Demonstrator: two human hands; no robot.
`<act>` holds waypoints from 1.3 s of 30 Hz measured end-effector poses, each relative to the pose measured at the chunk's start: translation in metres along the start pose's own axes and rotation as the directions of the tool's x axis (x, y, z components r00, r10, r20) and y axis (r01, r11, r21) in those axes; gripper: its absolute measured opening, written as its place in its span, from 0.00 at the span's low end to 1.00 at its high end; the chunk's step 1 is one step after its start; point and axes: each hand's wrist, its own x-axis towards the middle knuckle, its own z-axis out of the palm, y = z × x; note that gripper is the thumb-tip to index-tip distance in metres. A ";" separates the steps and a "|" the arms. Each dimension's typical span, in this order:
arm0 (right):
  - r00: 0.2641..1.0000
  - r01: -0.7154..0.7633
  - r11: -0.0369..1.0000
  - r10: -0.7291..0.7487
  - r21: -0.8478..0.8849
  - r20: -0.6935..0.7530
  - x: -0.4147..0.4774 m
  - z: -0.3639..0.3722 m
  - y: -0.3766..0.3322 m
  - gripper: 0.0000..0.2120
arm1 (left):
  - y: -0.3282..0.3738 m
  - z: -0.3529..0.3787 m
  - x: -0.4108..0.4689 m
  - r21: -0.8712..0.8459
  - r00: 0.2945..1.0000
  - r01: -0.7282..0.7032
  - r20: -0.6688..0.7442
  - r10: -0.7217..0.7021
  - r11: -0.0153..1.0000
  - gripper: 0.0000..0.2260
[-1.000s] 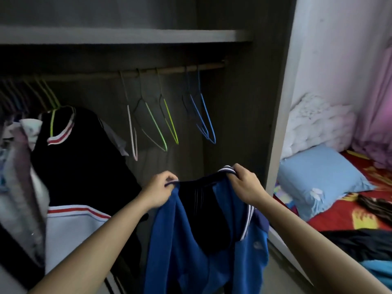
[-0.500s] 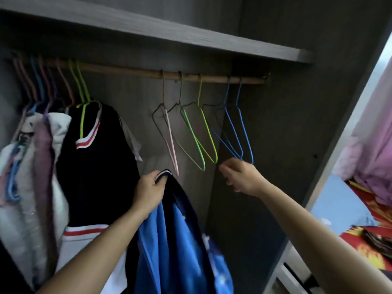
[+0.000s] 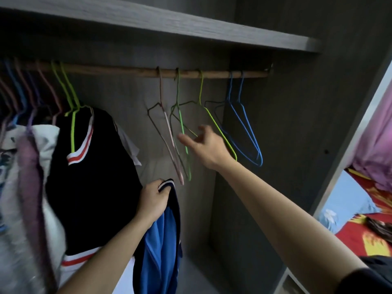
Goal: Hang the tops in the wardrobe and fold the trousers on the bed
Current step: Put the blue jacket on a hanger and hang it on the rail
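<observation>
My left hand grips the striped collar of a blue and navy top, which hangs down in front of the open wardrobe. My right hand is raised with fingers spread and holds nothing, among the bare wire hangers on the wooden rail. Its fingertips are just right of a green hanger and a pink hanger. A yellow-green hanger passes behind the hand. Two blue hangers hang to its right.
A black top with red and white trim hangs on a green hanger at the left, beside several more hung garments. A grey shelf runs above the rail. The bed with a red patterned sheet shows at the right.
My right hand let go of the blue top and rose to the bare hangers, its fingers spreading. My left hand keeps the top by its collar. The view turned up towards the rail.
</observation>
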 end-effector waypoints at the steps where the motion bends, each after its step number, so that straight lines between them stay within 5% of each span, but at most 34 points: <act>1: 0.996 -0.015 0.999 0.019 -0.044 0.087 0.006 0.005 -0.001 0.29 | -0.002 -0.003 0.001 0.005 1.000 -0.002 -0.013 0.002 1.000 0.15; 4: 0.995 -0.049 0.998 0.051 -0.029 0.082 0.013 0.014 0.000 0.15 | -0.006 -0.011 0.002 -0.011 0.998 0.024 -0.052 -0.024 1.000 0.11; 9: 0.981 -0.061 0.995 0.075 0.085 -0.177 0.003 0.002 0.018 0.15 | -0.011 -0.018 -0.005 0.000 0.997 0.031 -0.067 -0.031 1.000 0.12; 16: 0.951 0.009 0.966 0.071 0.258 -0.299 -0.055 -0.022 0.064 0.14 | -0.010 0.002 -0.030 -0.019 0.994 0.111 0.022 -0.110 0.994 0.08; 21: 0.910 0.076 0.960 0.043 0.269 -0.412 -0.152 -0.026 0.140 0.18 | -0.001 0.034 -0.055 0.078 0.988 0.033 0.149 -0.045 0.996 0.12; 26: 0.923 -0.094 0.933 0.213 0.349 -0.322 -0.236 -0.025 0.207 0.15 | 0.009 0.079 -0.085 0.177 0.966 0.009 0.253 -0.054 0.984 0.07; 32: 0.929 -0.183 0.978 0.206 0.102 -0.306 -0.300 -0.060 0.249 0.24 | 0.017 0.124 -0.114 0.256 0.922 -0.053 0.385 -0.052 0.965 0.06; 39: 0.982 -0.147 0.978 0.128 -0.145 -0.136 -0.359 -0.108 0.275 0.20 | 0.039 0.150 -0.116 0.349 0.925 -0.060 0.371 -0.079 0.935 0.07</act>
